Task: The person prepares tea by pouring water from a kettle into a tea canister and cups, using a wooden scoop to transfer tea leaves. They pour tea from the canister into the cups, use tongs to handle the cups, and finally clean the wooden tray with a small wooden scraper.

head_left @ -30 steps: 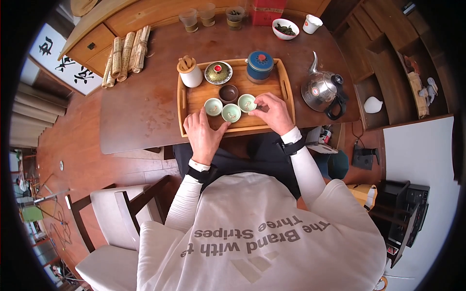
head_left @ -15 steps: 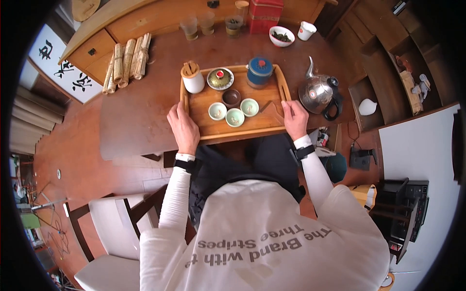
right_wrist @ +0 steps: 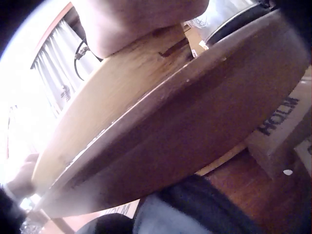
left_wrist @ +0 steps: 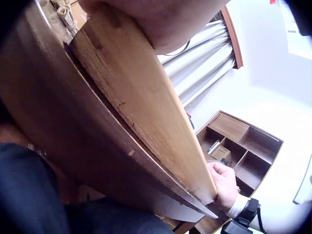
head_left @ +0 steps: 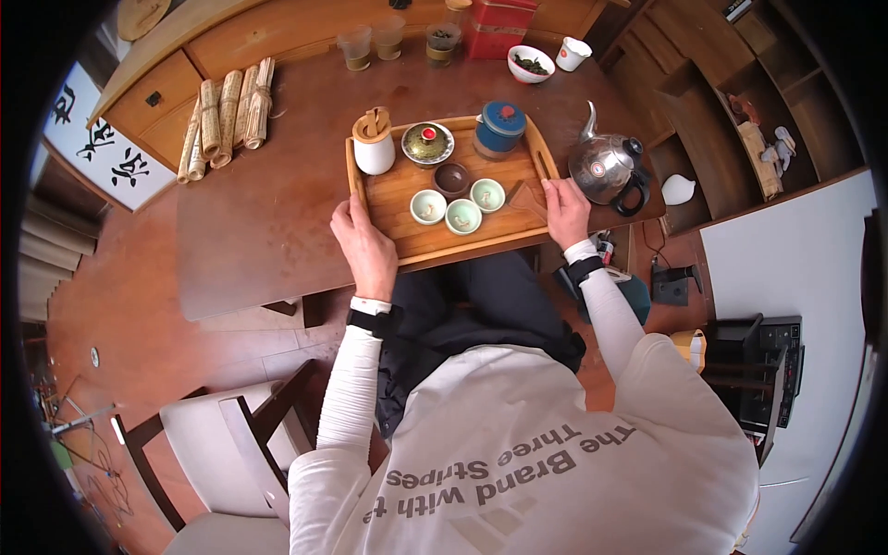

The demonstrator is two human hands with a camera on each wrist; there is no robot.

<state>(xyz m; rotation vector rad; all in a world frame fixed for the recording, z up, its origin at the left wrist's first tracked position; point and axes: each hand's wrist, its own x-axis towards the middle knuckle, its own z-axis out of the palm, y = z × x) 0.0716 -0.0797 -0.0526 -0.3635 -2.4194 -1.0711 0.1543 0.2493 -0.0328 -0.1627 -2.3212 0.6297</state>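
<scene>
The head view looked down on a seated person with both hands at the ends of a wooden tray [head_left: 393,199], which was at the near edge of a brown table [head_left: 250,222]. The left hand [head_left: 367,250] gripped the tray's left end, near its front corner, with the fingers bent round the rim. The right hand [head_left: 567,213] gripped the opposite end beside the handle slot, its fingers also curled in; the left wrist view showed it pinching the far corner. Parts of both grips were hidden, so how tight they were could not be told.

On the tray, three pale green cups [head_left: 463,217] made a small arc towards the front, with a brown cup [head_left: 452,180] just behind them. Along the back, from left to right, were a white holder [head_left: 375,155] of wooden tools, a lidded bowl [head_left: 427,143] with a red knob, and a blue pot [head_left: 500,128].

To the right of the tray, a metal kettle [head_left: 606,168] rested on the table. Behind were a bowl of dark leaves [head_left: 531,65], a white cup [head_left: 573,54] and a red box [head_left: 499,28]. Bamboo rolls [head_left: 227,116] lay at the back left. Both wrist views showed the tray's front side close above the table edge.
</scene>
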